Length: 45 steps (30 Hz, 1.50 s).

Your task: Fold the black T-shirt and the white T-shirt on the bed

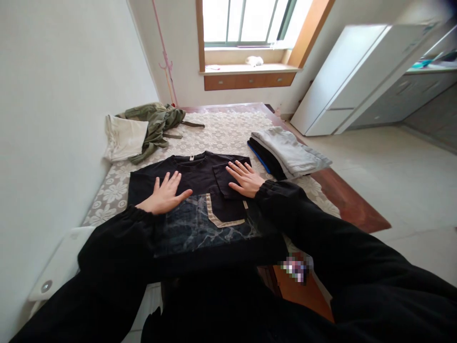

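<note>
- A cream cloth [123, 138] and a green jacket [155, 125] lie in a heap at the far left of the table [352, 202], close to the white wall [53, 95].
- A lace cover [221, 131] with white flowers is spread over the table.
- The black shirt [200, 190] lies flat on the cover, right in front of the person, with its neck pointing to the window [246, 21].
- The left hand [166, 195] rests flat on the left side of the shirt. Its fingers are spread wide and hold nothing.
- A dark patch with a tan edge [214, 216] shows in the middle of the shirt, between the two hands.
- The right hand [244, 178] lies flat on the right side, on the sleeve that is folded in. Its fingers are open too and grip nothing.
- To do this well, I think both palms should press softly and slide outward, so the bumps go away and the fold stays straight.
- A neat pile of folded clothes [289, 152] sits to the right, near the shirt but not touching it.
- A white fridge [350, 76] stands far right.
</note>
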Available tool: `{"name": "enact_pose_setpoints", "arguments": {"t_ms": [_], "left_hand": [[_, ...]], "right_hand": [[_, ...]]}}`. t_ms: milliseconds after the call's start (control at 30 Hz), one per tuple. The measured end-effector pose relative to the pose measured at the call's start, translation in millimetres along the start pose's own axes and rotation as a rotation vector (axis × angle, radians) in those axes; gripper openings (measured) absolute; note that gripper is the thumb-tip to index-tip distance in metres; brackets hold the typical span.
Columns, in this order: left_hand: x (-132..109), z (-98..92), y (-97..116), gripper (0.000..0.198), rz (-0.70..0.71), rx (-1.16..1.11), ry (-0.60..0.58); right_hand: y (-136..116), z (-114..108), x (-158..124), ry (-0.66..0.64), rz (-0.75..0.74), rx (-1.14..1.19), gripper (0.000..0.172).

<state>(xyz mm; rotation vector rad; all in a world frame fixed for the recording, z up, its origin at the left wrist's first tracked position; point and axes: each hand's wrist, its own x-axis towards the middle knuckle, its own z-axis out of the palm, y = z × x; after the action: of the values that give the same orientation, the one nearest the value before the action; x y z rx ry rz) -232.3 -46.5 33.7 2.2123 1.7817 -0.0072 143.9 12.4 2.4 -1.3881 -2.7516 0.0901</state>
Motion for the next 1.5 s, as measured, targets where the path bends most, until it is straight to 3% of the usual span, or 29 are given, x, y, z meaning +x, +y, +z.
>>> {"name": "enact_pose_setpoints", "arguments": {"t_ms": [100,200,333,567,800,1233,1500], "left_hand": [[-13,-2.4,-55,0.083,-0.067,-0.045,0.063],[-14,-4.0,-100,0.072,-0.074,-0.093,0.184],[-9,-5.2,-130,0.063,-0.079,-0.085,0.294],[9,-23.7,-156,0.044,-0.132,-0.031,0.389],[20,-44.4,-173,0.027,-0.161,-0.046,0.301],[15,-64.1,-192,0.024,-0.261,-0.041,0.218],[16,-63.9,-193,0.032,-0.285,-0.058,0.200]], "right_hand": [[-5,8,5,-0.016,0.018,0.023,0.075],[-5,17,8,-0.021,0.065,0.011,0.075],[-1,28,7,0.028,0.065,-0.020,0.074],[5,37,6,0.083,0.043,-0.028,0.072],[8,40,7,0.113,0.024,-0.014,0.071],[6,39,6,0.117,0.034,-0.013,0.070],[5,40,6,0.144,0.025,-0.033,0.069]]}}
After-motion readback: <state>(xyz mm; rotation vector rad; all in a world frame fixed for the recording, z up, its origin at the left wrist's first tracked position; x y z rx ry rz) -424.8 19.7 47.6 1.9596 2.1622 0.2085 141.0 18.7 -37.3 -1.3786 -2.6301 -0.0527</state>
